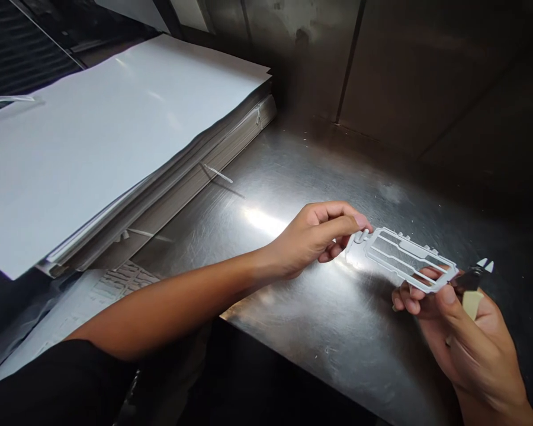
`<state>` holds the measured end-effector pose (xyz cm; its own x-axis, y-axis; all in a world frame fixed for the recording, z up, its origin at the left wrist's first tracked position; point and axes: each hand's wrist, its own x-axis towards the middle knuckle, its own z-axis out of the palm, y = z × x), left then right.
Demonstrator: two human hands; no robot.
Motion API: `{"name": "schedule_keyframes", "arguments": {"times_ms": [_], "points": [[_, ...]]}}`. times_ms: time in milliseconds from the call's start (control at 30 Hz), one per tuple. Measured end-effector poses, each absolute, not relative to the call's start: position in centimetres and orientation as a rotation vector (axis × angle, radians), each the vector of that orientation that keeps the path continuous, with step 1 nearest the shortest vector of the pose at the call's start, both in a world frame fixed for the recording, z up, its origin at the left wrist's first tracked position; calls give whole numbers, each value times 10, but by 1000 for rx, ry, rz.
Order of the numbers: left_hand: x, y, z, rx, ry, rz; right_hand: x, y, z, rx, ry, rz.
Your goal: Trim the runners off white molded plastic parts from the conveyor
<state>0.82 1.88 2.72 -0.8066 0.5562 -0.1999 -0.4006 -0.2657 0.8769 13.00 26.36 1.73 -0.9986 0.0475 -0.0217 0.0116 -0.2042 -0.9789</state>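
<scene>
Basically, we're holding the white frame (413, 248) up over the metal worktop (293, 319), at the right of the view, w/ both hands on it, and the main risk is probably bending or snapping it. Our L hand (317, 236) is pinching its left end betw. thumb and fingers, though the exact contact is partly hidden b/c the fingers are covering it. Our R hand (475, 337) is curling half closed, gripping the opposite end while also carrying the cutters (471, 278) against the palm. Thin bars are running along the frame's length, so if we're twisting or pulling unevenly, one could crack, we'd guess. The cutter tips are standing slightly apart, just beyond the frame's right end; if the R grip is slipping, they could nick plastic or skin. Sharing one hand betw. 2 items is also making a drop likelier, imo. Small nubs are sticking out along the frame's far edge and might be catching or breaking off, w/ glare off the worktop prob. making any loose bit harder to spot.
</scene>
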Motion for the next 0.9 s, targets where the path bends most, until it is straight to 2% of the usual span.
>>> {"name": "schedule_keyframes", "arguments": {"times_ms": [433, 500, 600, 667, 767, 900], "points": [[3, 21, 19, 131, 1381, 2170, 132, 264, 11, -178, -1850, 2441], [1, 22, 17, 89, 1424, 2157, 134, 262, 9, -233, -1883, 2256], [3, 23, 16, 278, 1455, 1945, 137, 260, 6, -234, -2196, 1574], [9, 24, 15, 449, 1409, 1793, 138, 258, 4, -19, -2392, 1227], [19, 28, 11, 545, 1412, 1769, 136, 255, 1, 476, -2493, 1112], [25, 31, 3, 581, 1465, 1784, 131, 256, -3, 682, -2493, 1003]]}}
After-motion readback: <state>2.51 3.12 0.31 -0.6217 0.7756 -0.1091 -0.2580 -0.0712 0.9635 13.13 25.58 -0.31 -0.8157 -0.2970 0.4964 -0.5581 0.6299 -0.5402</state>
